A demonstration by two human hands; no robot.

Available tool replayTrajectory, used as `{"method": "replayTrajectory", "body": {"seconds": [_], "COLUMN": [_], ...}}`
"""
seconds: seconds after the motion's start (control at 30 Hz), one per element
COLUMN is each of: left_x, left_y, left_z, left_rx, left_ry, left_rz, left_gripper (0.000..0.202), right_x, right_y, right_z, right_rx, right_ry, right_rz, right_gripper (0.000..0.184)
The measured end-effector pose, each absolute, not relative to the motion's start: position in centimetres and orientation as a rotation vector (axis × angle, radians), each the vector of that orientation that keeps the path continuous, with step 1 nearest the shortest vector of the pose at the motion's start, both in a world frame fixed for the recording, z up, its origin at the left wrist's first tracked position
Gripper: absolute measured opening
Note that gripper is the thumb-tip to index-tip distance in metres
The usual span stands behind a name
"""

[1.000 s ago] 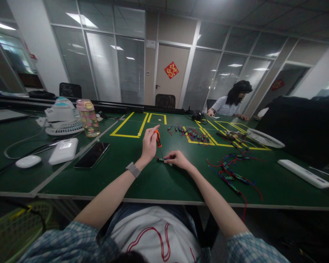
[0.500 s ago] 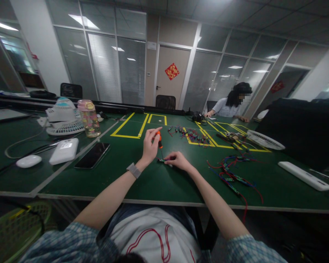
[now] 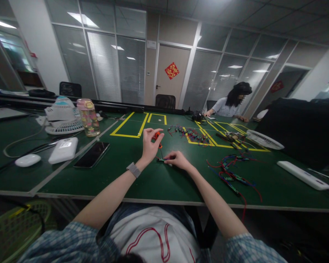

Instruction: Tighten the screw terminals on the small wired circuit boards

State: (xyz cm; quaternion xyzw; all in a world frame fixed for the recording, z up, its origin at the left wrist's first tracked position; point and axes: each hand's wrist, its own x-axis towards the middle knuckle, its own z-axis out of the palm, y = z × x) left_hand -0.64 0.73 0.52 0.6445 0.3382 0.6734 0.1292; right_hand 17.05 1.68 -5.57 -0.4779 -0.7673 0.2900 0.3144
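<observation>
Between the fingers of my left hand (image 3: 151, 144) is the orange-and-black handle of a screwdriver (image 3: 157, 135). Its thin shaft points down, and the tip meets a small green circuit board (image 3: 161, 160) on the table. My right hand (image 3: 177, 160) pinches that board at its right end, so part of it is hidden under the fingers. To the right lies a loose group of circuit boards with red and blue wires (image 3: 229, 171). Farther back, several more wired boards (image 3: 192, 135) are laid out in a row.
On the left are a phone (image 3: 92, 155), a white power bank (image 3: 63, 149), a white mouse (image 3: 27, 160), a bottle (image 3: 88, 118) and a fan (image 3: 64, 118). A white power strip (image 3: 303, 175) lies at the right. Another person (image 3: 230, 102) sits across the green table (image 3: 120, 164).
My left thumb and fingers have shifted around the screwdriver handle, covering more of it. The right hand and the board have stayed in place.
</observation>
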Motion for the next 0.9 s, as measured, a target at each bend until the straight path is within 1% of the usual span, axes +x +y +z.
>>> {"method": "replayTrajectory", "body": {"seconds": [0.17, 0.27, 0.37, 0.5, 0.63, 0.73, 0.83, 0.9], "left_x": [-0.6, -0.5, -0.4, -0.5, -0.7, -0.8, -0.8, -0.8], "left_y": [1.0, 1.3, 1.9, 1.9, 1.3, 1.1, 1.3, 1.5], "left_z": [0.4, 0.2, -0.2, -0.2, 0.4, 0.7, 0.7, 0.6], "left_rx": [1.879, 1.844, 1.748, 1.712, 1.748, 1.727, 1.695, 1.65], "left_ry": [0.972, 0.968, 0.869, 0.787, 0.886, 0.964, 1.013, 1.001], "left_rz": [1.982, 1.979, 1.936, 1.894, 1.992, 2.038, 2.034, 2.009], "left_gripper": [0.017, 0.023, 0.029, 0.026, 0.015, 0.011, 0.011, 0.015], "right_x": [17.1, 17.1, 17.0, 17.0, 17.1, 17.1, 17.0, 17.0], "right_y": [1.7, 1.6, 1.6, 1.6, 1.6, 1.7, 1.6, 1.5], "right_z": [-5.7, -5.6, -5.5, -5.5, -5.6, -5.6, -5.5, -5.4], "right_rx": [-1.262, -1.261, -1.26, -1.241, -1.241, -1.239, -1.245, -1.251], "right_ry": [-2.029, -2.033, -2.034, -2.039, -2.022, -2.019, -2.018, -2.018], "right_rz": [0.762, 0.767, 0.783, 0.786, 0.77, 0.779, 0.794, 0.777], "right_gripper": [0.025, 0.024, 0.024, 0.025, 0.023, 0.024, 0.024, 0.024]}}
